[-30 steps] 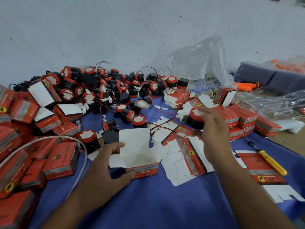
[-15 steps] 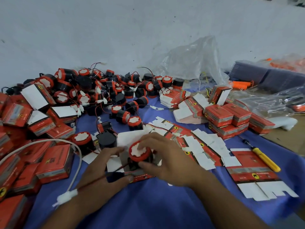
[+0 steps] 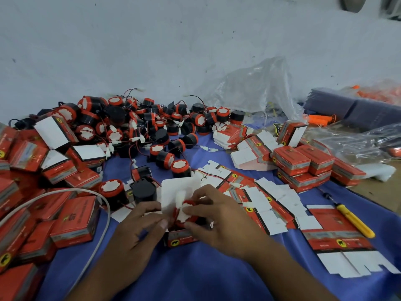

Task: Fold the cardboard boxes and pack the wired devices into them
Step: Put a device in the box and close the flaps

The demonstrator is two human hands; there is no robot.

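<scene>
Currently the right hand (image 3: 219, 224) pinches a wired device (image 3: 184, 213) by its red cap, fingers curled round it. The device sits in the mouth of an open red cardboard box (image 3: 181, 238); how deep it sits is hidden. The left hand (image 3: 138, 231) grips that box, thumb on the near-left wall, fingers on the far side below the raised white lid flap (image 3: 173, 192).

Room:
- Bare blue cloth (image 3: 195, 276) only on the near side of the hands.
- Left: closed boxes (image 3: 74, 220) crowd in close, with a white cable (image 3: 107, 210) looping over them.
- Right: flat unfolded cartons (image 3: 260, 203) lie just beside the right hand; a yellow-handled screwdriver (image 3: 353, 221) lies further out, near the cloth's right edge, with a brown surface (image 3: 382, 192) beyond it.
- Behind: a pile of loose devices (image 3: 141, 122) against the wall (image 3: 152, 51), and a clear plastic bag (image 3: 256, 90) at back right.
- A stack of closed boxes (image 3: 303, 168) sits at mid right.

Labels: the boxes carry a yellow round badge with a black animal silhouette. The printed text is too blurred to read.
</scene>
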